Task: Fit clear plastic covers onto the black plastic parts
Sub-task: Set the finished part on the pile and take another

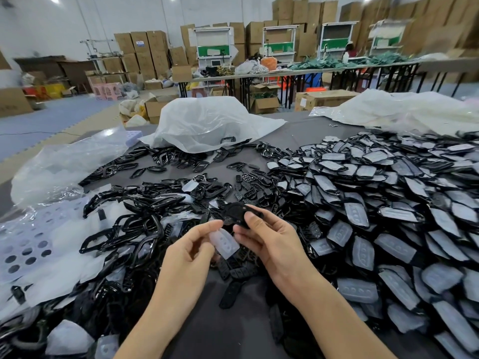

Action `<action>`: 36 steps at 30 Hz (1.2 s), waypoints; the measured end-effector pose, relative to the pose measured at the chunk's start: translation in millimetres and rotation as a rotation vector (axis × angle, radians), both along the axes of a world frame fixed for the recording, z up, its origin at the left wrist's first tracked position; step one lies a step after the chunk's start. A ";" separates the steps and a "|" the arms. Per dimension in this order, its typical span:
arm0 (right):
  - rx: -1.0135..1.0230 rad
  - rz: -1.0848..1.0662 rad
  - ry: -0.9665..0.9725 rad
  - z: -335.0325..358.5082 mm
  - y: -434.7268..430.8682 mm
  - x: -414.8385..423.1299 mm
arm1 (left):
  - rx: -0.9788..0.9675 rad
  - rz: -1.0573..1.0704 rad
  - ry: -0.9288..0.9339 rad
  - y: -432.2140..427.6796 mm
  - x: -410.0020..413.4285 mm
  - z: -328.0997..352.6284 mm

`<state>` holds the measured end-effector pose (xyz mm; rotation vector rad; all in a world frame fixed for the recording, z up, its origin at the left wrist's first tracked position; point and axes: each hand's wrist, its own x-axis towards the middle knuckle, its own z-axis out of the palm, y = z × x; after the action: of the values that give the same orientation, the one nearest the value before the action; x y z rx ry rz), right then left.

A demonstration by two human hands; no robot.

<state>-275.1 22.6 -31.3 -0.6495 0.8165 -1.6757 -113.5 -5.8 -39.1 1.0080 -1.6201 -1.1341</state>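
My left hand [186, 252] pinches a clear plastic cover [225, 243] with three round dimples, held between thumb and fingers above the table. My right hand [264, 237] grips a black plastic part [234, 213] just above and beyond the cover; my thumb presses on its near end. The cover's top edge sits close under the black part, and whether they touch is unclear. Loose black frames [145, 221] lie heaped to the left. A big pile of black parts with clear covers on them [388, 203] fills the right.
Punched clear plastic sheets [31, 244] lie at the left edge of the grey table [298, 136]. Translucent bags [207, 123] sit at the back of the table. Small black button inserts [233, 270] lie under my hands. Cardboard boxes and long tables stand in the background.
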 end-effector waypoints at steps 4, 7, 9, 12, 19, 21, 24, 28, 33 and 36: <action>0.035 -0.106 -0.048 -4.0 -4.1 -3.0 | -0.170 0.035 -0.112 4.5 -3.6 0.6; 0.054 -0.103 -0.019 -5.3 -3.2 -2.3 | -0.221 0.026 -0.148 7.4 -6.5 -1.7; 0.059 -0.102 0.032 -5.0 -1.7 -2.3 | -0.202 0.017 -0.127 8.0 -5.6 -1.9; 0.066 -0.055 0.091 -3.6 0.7 0.4 | -0.227 0.016 -0.116 8.1 -4.6 0.0; 0.032 0.031 0.281 -2.4 6.8 9.5 | -0.223 0.140 -0.054 4.2 -3.4 -1.5; 0.022 0.020 0.340 -1.7 7.4 9.4 | -0.226 0.167 -0.024 3.8 -4.1 -2.3; 0.015 0.024 0.390 -0.6 7.8 9.5 | -0.155 0.171 0.047 1.7 -4.1 -2.4; -0.024 0.053 0.399 -0.8 9.2 10.2 | -0.106 0.169 0.123 -0.5 -2.2 -1.2; -0.053 0.102 0.362 0.2 7.7 13.6 | -0.088 0.160 0.132 -4.1 -0.3 -1.1; -0.054 0.052 0.402 -2.1 5.6 14.8 | -0.068 0.136 0.139 -6.7 0.2 -2.5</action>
<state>-260.3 28.2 -33.4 -1.0577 1.0283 -1.5446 -113.3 -12.5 -41.6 0.9591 -1.4480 -1.0279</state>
